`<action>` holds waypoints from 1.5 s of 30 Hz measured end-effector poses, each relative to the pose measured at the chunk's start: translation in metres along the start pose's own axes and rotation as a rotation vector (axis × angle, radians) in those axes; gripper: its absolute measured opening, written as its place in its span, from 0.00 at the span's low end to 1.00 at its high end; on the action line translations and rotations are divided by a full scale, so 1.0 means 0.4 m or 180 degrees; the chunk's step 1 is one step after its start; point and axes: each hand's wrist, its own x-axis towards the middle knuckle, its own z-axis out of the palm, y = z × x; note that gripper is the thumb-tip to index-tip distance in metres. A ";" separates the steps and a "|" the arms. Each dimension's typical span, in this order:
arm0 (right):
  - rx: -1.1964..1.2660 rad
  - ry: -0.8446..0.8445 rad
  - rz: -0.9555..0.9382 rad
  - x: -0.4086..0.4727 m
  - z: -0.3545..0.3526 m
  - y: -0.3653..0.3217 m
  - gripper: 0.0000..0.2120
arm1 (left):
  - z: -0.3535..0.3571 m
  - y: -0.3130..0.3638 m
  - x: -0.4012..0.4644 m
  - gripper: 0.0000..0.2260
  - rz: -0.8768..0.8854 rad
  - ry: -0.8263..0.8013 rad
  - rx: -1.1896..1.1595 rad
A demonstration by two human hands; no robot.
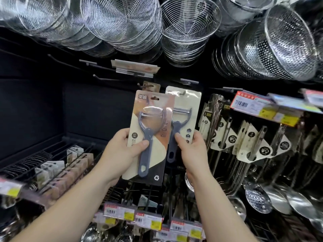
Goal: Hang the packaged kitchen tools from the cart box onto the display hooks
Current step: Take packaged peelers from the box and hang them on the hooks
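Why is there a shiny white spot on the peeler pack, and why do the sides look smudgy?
Head view: store light glares off the clear plastic of the front peeler pack, held by the left hand; the price tags at the left edge and top right are blurred; the wide lens bends the wire strainers overhead.

**Two peeler packs held side by side at the display wall**

The left hand (120,152) holds a peeler pack (150,137) in front of the display wall, tilted slightly. Just to its right and partly behind it, the right hand (191,151) holds a second peeler pack (187,116), whose top sits at a display hook (182,92). Wire strainers (188,30) hang above both. Packaged ladles (248,140) hang to the right, price tags (148,220) run below, and small packs on rails (57,172) lie to the lower left.
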 end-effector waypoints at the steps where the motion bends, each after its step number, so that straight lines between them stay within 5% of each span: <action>1: -0.0025 0.0014 -0.0012 0.006 0.004 0.004 0.14 | 0.003 -0.001 -0.002 0.13 0.0007 -0.0001 0.0024; 13: -0.0351 0.0195 -0.0109 0.079 0.021 0.028 0.09 | 0.012 -0.010 -0.012 0.12 -0.0086 0.0107 0.0093; 24: -0.0823 0.0317 -0.0273 0.013 0.009 0.018 0.30 | 0.007 -0.010 -0.021 0.13 -0.0140 0.0110 0.0035; 29: -0.0214 -0.0103 -0.0248 -0.084 0.003 -0.011 0.18 | 0.023 -0.011 -0.022 0.13 -0.0120 0.0094 -0.0041; 45: -0.0389 -0.0237 -0.0302 -0.127 -0.050 -0.033 0.15 | 0.127 0.046 -0.017 0.10 0.0271 -0.0193 0.0122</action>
